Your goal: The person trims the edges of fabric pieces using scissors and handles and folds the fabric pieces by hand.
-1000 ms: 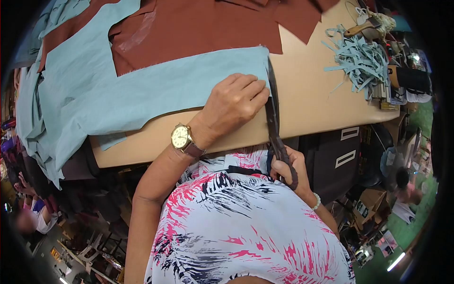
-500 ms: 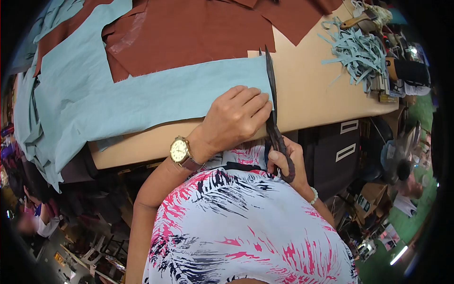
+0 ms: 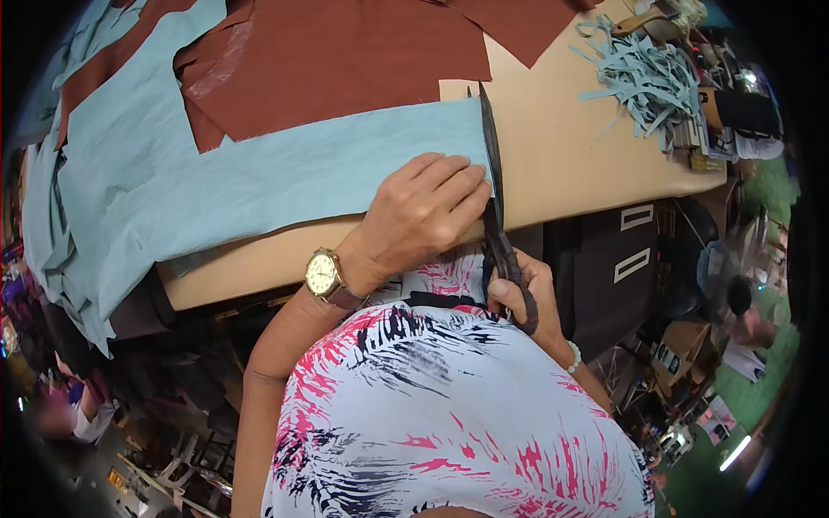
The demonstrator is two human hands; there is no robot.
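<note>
1. Pressing on the blue cloth (image 3: pixel 285 186) with the left hand (image 3: pixel 423 207), palm down and fingers bunched just inside the right end — presumably to keep that end from sliding. Cannot tell whether also pinching a fold underneath.
2. Gripping the scissors (image 3: pixel 494 211) by the handles in the right hand (image 3: pixel 541 289), just off the near edge of the worktop (image 3: pixel 570 173). Probably held low there to let the blades lie flat along the cloth's right end, tips just past its far side.
3. Laid lengthwise by the worktop's near edge and draping past the near left corner: that same blue cloth — likely turned so to bring the short end within reach of both hands.
4. Spread farther from the near edge: brown cloth (image 3: pixel 363 60).
5. Heaped toward the worktop's right end, near a brush (image 3: pixel 641 19): blue scraps (image 3: pixel 643 86), seemingly kept clear of the blades.
</note>
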